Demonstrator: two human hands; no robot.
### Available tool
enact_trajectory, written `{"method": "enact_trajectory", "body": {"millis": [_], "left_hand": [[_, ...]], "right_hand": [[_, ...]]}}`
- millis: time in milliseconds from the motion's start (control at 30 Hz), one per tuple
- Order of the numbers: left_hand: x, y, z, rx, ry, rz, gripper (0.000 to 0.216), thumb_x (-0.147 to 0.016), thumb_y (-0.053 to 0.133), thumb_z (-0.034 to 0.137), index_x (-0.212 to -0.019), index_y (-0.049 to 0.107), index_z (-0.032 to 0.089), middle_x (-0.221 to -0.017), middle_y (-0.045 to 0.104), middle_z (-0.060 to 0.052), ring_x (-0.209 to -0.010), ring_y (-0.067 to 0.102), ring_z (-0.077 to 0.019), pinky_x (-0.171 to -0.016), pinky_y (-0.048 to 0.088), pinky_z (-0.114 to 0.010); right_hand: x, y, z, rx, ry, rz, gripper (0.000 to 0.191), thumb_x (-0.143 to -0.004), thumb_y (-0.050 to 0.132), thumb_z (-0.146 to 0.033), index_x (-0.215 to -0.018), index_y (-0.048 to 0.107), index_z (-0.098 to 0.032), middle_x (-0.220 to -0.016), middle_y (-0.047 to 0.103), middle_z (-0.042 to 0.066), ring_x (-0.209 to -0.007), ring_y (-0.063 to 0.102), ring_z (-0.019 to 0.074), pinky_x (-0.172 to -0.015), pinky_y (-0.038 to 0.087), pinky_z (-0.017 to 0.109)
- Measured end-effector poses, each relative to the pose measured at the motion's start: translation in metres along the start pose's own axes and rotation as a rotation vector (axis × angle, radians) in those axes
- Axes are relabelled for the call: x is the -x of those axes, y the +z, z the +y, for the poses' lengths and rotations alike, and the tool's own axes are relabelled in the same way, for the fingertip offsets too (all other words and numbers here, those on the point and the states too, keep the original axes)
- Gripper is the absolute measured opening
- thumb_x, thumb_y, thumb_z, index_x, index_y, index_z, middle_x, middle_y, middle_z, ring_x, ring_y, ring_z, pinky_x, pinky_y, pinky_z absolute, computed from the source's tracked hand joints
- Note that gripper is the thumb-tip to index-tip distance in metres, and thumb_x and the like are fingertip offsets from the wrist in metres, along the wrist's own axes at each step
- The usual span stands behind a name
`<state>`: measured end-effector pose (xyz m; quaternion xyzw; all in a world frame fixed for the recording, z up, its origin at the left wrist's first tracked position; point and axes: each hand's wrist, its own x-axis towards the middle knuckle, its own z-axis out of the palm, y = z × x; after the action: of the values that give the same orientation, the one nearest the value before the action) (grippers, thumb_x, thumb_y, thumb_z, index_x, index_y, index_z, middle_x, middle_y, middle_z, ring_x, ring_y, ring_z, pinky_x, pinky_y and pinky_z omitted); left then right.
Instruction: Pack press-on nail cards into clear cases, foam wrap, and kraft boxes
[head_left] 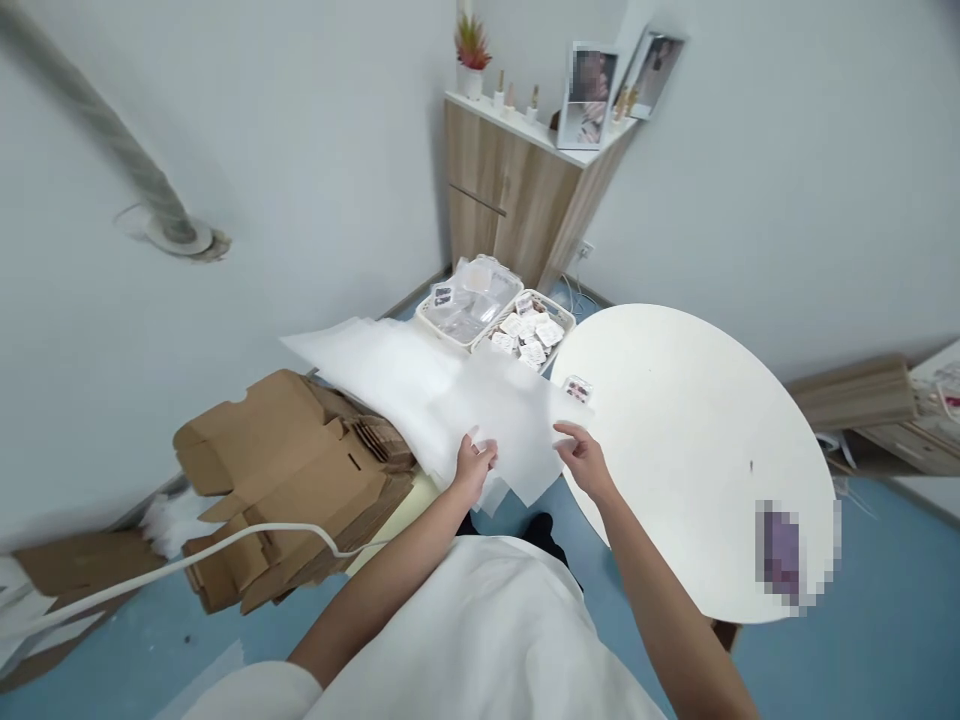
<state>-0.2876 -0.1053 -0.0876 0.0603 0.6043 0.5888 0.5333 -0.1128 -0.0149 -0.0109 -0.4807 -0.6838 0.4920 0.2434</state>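
A stack of thin white foam sheets (420,385) lies in front of me, draped from the left toward the round white table (697,450). My left hand (474,465) is closed on the near edge of the top sheet, thumb on top. My right hand (583,458) pinches the same sheet's edge a little to the right, by the table's rim. A small packet (577,388) rests at the table's left edge, just beyond my right hand.
Flattened brown cardboard boxes (292,480) are piled on the left with a white cable (187,560) across them. Two white baskets (495,315) of small packets sit beyond the sheets. A wooden cabinet (510,195) stands in the corner. The floor is blue.
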Motion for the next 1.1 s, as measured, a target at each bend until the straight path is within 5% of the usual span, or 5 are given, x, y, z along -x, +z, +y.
{"method": "enact_trajectory", "body": {"millis": [300, 633, 800, 900, 1100], "left_hand": [[0.004, 0.058, -0.013, -0.217, 0.092, 0.037, 0.055, -0.071, 0.054, 0.018, -0.123, 0.037, 0.023, -0.091, 0.055, -0.003, -0.061, 0.054, -0.0052, -0.055, 0.042, -0.018], [0.011, 0.205, -0.072, -0.529, 0.268, -0.248, 0.048, -0.071, 0.054, 0.014, -0.118, 0.047, 0.017, -0.084, 0.059, -0.003, -0.061, 0.054, -0.0068, -0.061, 0.044, -0.022], [0.011, 0.254, -0.096, -0.721, 0.308, -0.385, 0.045, -0.072, 0.052, 0.011, -0.116, 0.049, 0.016, -0.086, 0.059, -0.004, -0.065, 0.054, -0.0078, -0.062, 0.044, -0.021], [0.007, 0.267, -0.104, -0.844, 0.304, -0.410, 0.041, -0.072, 0.051, 0.012, -0.114, 0.050, 0.014, -0.086, 0.059, -0.005, -0.068, 0.055, -0.0096, -0.063, 0.045, -0.023], [-0.014, 0.270, -0.105, -1.109, 0.331, -0.282, 0.037, -0.074, 0.050, 0.016, -0.111, 0.052, 0.014, -0.084, 0.061, -0.006, -0.074, 0.057, -0.0144, -0.073, 0.046, -0.030]], "right_hand": [[0.040, -0.055, 0.058, 0.081, -0.052, 0.183, 0.039, -0.074, 0.047, -0.027, -0.112, 0.054, -0.025, -0.109, 0.057, 0.006, -0.069, 0.054, 0.0144, -0.068, 0.046, 0.035], [0.141, -0.135, 0.144, -0.091, 0.179, 0.532, 0.040, -0.073, 0.050, -0.030, -0.111, 0.054, -0.018, -0.114, 0.055, 0.010, -0.065, 0.053, 0.0126, -0.070, 0.049, 0.034], [0.178, -0.154, 0.185, -0.221, 0.381, 0.509, 0.058, -0.070, 0.052, -0.027, -0.125, 0.041, -0.017, -0.084, 0.064, 0.004, -0.070, 0.059, 0.0156, -0.069, 0.048, 0.032], [0.194, -0.163, 0.199, -0.221, 0.445, 0.460, 0.054, -0.071, 0.050, -0.027, -0.123, 0.043, -0.017, -0.085, 0.063, 0.003, -0.065, 0.058, 0.0136, -0.066, 0.048, 0.030], [0.196, -0.186, 0.197, 0.067, 0.305, 0.253, 0.035, -0.077, 0.043, -0.026, -0.111, 0.053, -0.021, -0.084, 0.061, 0.003, -0.067, 0.057, 0.0155, -0.066, 0.049, 0.033]]}}
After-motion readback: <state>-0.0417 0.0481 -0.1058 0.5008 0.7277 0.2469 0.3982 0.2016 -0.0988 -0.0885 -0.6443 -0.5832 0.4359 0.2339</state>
